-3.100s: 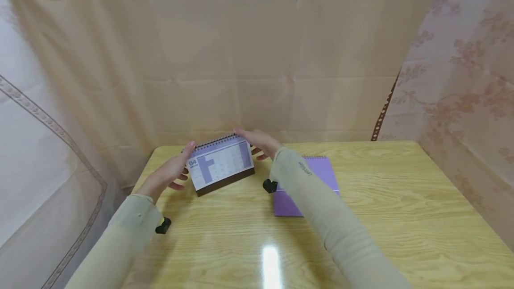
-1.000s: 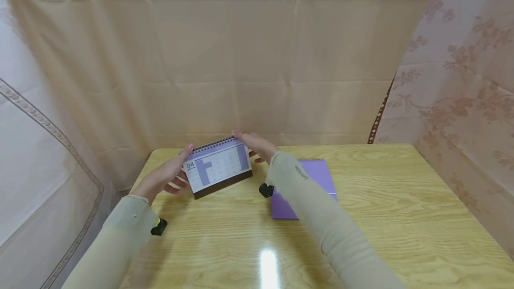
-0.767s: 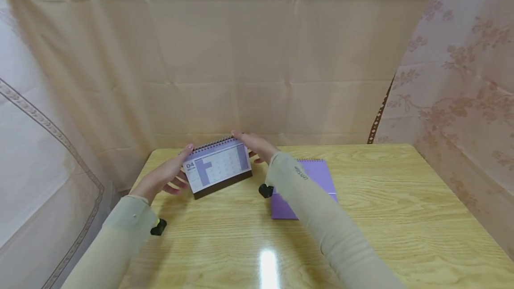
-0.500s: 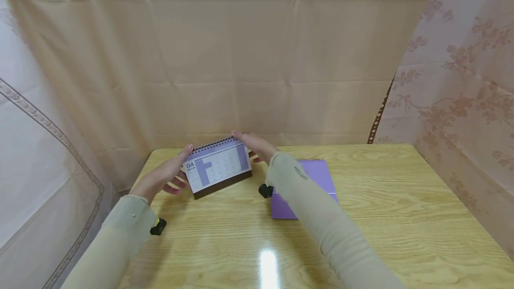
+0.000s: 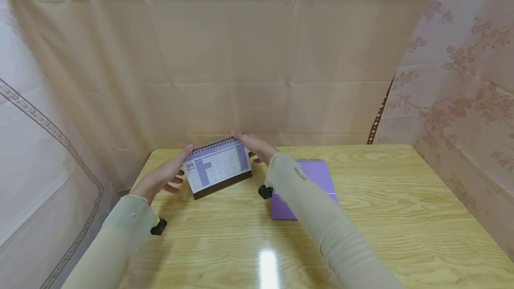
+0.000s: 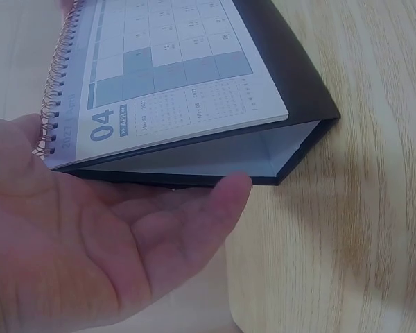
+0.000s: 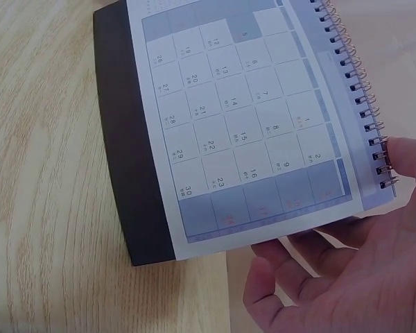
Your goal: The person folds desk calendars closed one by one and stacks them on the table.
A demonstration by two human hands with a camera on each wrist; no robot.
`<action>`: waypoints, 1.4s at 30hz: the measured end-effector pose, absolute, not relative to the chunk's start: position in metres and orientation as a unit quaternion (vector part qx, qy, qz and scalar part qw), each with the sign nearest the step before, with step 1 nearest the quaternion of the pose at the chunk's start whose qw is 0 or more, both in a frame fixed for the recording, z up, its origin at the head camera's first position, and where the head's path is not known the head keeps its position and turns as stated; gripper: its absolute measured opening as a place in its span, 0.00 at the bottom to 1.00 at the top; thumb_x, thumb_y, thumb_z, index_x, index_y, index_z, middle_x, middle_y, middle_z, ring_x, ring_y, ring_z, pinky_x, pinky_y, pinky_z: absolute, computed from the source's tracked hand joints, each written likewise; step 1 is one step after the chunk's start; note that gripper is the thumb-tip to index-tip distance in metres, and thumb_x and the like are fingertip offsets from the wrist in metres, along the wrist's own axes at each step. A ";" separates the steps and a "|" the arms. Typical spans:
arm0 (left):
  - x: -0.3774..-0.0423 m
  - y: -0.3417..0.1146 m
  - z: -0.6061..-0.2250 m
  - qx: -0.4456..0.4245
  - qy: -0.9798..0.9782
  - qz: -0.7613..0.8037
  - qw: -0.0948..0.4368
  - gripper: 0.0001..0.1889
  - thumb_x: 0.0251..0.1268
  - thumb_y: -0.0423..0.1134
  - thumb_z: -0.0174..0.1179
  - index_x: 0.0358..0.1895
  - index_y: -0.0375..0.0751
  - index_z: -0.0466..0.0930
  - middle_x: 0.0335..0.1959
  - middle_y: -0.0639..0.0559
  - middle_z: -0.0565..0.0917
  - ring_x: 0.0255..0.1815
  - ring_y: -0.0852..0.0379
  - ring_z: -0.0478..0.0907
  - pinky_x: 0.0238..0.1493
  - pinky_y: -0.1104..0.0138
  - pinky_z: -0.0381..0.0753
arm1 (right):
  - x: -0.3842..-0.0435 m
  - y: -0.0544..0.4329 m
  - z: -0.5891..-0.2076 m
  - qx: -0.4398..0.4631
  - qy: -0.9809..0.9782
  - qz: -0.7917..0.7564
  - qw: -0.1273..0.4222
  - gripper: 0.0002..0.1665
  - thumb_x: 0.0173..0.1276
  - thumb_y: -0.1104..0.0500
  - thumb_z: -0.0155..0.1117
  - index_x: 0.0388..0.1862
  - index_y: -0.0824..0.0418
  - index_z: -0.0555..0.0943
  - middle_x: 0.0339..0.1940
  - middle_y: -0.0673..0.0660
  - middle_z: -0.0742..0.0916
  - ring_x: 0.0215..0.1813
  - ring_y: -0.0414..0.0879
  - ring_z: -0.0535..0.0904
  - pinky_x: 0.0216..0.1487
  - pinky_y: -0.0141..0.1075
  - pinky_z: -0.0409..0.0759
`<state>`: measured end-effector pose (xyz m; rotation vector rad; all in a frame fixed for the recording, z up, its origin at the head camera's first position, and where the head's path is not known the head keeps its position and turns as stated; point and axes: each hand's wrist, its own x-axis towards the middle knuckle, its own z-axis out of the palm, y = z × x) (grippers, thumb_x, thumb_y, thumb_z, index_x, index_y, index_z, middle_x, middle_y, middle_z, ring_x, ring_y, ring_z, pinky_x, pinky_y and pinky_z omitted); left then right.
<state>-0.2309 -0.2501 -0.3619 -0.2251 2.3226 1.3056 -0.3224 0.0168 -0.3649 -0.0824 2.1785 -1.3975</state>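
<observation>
A desk calendar (image 5: 218, 166) stands tented at the table's back left, turned to an April page with a dark brown base strip. Its spiral binding (image 7: 364, 104) runs along the top. At the left end, my left hand (image 5: 166, 175) grips the upper corner, thumb at the rings and some fingers behind the back panel; the hollow side of the tent shows in the left wrist view. My right hand (image 5: 259, 146) holds the other upper corner, its thumb on the rings and its fingers (image 7: 284, 270) bent behind the edge.
A purple spiral-bound booklet (image 5: 283, 208) lies on the wooden table (image 5: 401, 204) right of the calendar, partly covered by my right sleeve (image 5: 321, 213). A beige curtain (image 5: 261, 66) hangs behind the table, with patterned cloth (image 5: 470, 79) on the right.
The calendar and both hands keep nearly the same place; the whole head view has shifted slightly since the oldest frame. My left hand's lower fingers have moved a little.
</observation>
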 end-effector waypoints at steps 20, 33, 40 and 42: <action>-0.234 -0.252 -0.360 -0.059 0.839 0.491 0.227 0.55 0.67 0.80 0.30 0.81 0.35 0.47 0.76 0.20 0.50 0.74 0.21 0.52 0.59 0.41 0.76 | -0.324 0.015 -0.366 -0.026 0.803 -0.528 0.276 0.52 0.67 0.20 0.48 0.77 0.53 0.67 0.75 0.60 0.69 0.70 0.63 0.66 0.69 0.64 0.62; -0.235 -0.251 -0.361 -0.052 0.838 0.498 0.217 0.58 0.60 0.84 0.31 0.80 0.39 0.53 0.77 0.31 0.56 0.75 0.25 0.54 0.63 0.40 0.73 | -0.324 0.015 -0.366 -0.030 0.810 -0.522 0.266 0.53 0.67 0.20 0.49 0.79 0.53 0.65 0.77 0.59 0.68 0.74 0.63 0.64 0.69 0.65 0.62; -0.235 -0.251 -0.363 -0.052 0.839 0.496 0.217 0.57 0.61 0.84 0.31 0.81 0.41 0.52 0.76 0.32 0.58 0.75 0.25 0.53 0.61 0.41 0.74 | -0.324 0.013 -0.368 -0.033 0.803 -0.533 0.264 0.51 0.68 0.21 0.49 0.79 0.52 0.65 0.79 0.58 0.66 0.76 0.62 0.60 0.70 0.67 0.59; -0.235 -0.252 -0.363 -0.048 0.838 0.498 0.217 0.54 0.65 0.81 0.31 0.81 0.40 0.52 0.76 0.33 0.58 0.76 0.25 0.53 0.61 0.40 0.74 | -0.324 0.013 -0.368 -0.035 0.803 -0.533 0.264 0.52 0.68 0.21 0.49 0.80 0.51 0.64 0.80 0.58 0.65 0.77 0.63 0.59 0.70 0.67 0.59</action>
